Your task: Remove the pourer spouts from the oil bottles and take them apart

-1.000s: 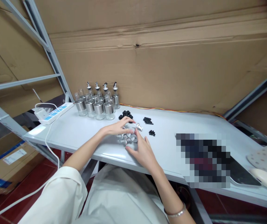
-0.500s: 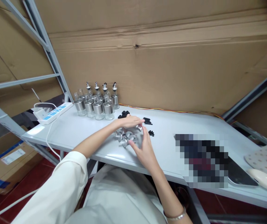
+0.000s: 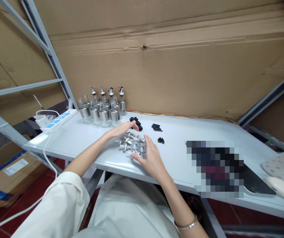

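A loose heap of silvery metal pourer spouts (image 3: 133, 144) lies near the front of the white table. My left hand (image 3: 123, 129) curves over the heap's far left side, its fingers apart and nothing seen in it. On the right side my right hand (image 3: 149, 155) rests against the heap, thumb and fingers spread around its edge. Just beyond my left fingers sits a pile of black round caps (image 3: 136, 123), partly hidden by that hand. Thin black sticks (image 3: 157, 127) and small black pieces (image 3: 161, 140) form two further groups to the right.
Several glass bottles with metal sleeves (image 3: 104, 115) stand at the back left, some with pourers fitted. A white power strip (image 3: 60, 121) with a cable lies on the left end. At the right are a blurred-out device (image 3: 258, 181) and a cream mouse (image 3: 282, 187).
My left hand has drawn back to the left, away from my right fingertips, uncovering more of the black caps and spouts. My right hand has shifted slightly left and down, staying beside the spouts.
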Action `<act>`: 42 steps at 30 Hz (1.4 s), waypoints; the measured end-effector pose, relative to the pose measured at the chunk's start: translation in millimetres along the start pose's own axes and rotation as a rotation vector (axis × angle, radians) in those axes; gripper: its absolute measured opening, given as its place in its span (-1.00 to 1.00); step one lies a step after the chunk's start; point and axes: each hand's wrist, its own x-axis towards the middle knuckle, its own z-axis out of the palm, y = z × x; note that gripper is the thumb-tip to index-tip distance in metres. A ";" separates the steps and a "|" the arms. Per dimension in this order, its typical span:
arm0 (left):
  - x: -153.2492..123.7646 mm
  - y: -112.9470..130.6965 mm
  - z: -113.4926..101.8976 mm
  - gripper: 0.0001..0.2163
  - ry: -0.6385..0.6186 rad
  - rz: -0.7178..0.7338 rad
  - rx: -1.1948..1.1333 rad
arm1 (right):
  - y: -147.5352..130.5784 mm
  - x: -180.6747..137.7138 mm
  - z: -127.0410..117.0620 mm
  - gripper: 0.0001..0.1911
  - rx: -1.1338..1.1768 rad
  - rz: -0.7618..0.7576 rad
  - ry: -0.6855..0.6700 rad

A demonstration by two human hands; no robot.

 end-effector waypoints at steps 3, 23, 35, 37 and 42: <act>-13.4 -10.5 -8.8 -0.36 -0.016 0.020 -0.033 | -3.9 -0.4 -0.9 -0.06 -0.075 -0.023 -0.072; -38.5 -12.1 12.4 -0.10 -0.088 0.074 0.224 | -6.3 5.6 6.3 -0.17 -0.188 -0.053 -0.106; -36.6 -23.8 -28.3 -0.57 0.745 0.055 0.237 | -42.7 37.8 -37.5 -0.14 0.107 -0.181 0.071; -30.2 -32.5 -29.6 -0.57 0.932 0.009 0.301 | -58.6 67.6 -47.5 -0.21 0.115 -0.226 0.130; -22.8 -53.1 -21.9 -0.69 0.938 0.017 0.518 | -75.4 163.4 -48.8 -0.42 0.026 -0.246 0.204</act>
